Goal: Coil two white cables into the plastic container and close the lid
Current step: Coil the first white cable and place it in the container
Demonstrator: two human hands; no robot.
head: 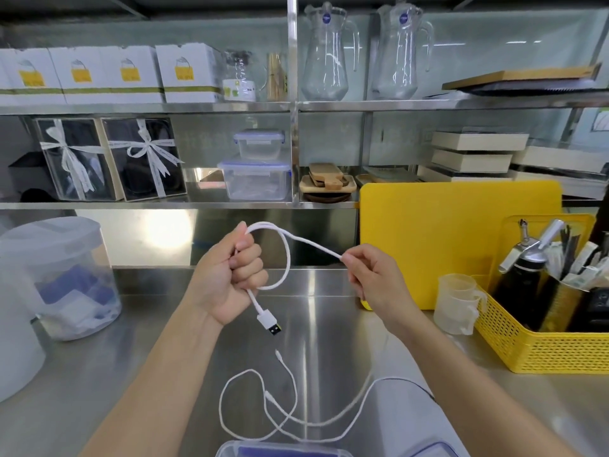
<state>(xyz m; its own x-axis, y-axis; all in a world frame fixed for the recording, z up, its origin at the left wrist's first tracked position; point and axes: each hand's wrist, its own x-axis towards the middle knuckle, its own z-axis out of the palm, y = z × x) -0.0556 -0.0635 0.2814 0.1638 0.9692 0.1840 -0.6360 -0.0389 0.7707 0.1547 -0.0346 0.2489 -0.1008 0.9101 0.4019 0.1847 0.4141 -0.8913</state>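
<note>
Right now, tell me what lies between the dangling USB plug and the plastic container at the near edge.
In the head view, between the USB plug and the plastic container, loose white cable lies looped on the steel counter.

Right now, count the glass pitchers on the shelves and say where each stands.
2. Both on the top shelf, right of the steel upright: the left pitcher beside the post, the right pitcher next to it. Others may be hidden outside the frame.

Legible text: none. Blue round stickers on two glass pitchers (329, 51), top shelf, far above the hands: lettering too small to read; yellow labels on white boxes (108, 74), up and left of the hands: print blurred; ribbon lettering on gift boxes (145, 156): unreadable.
</note>
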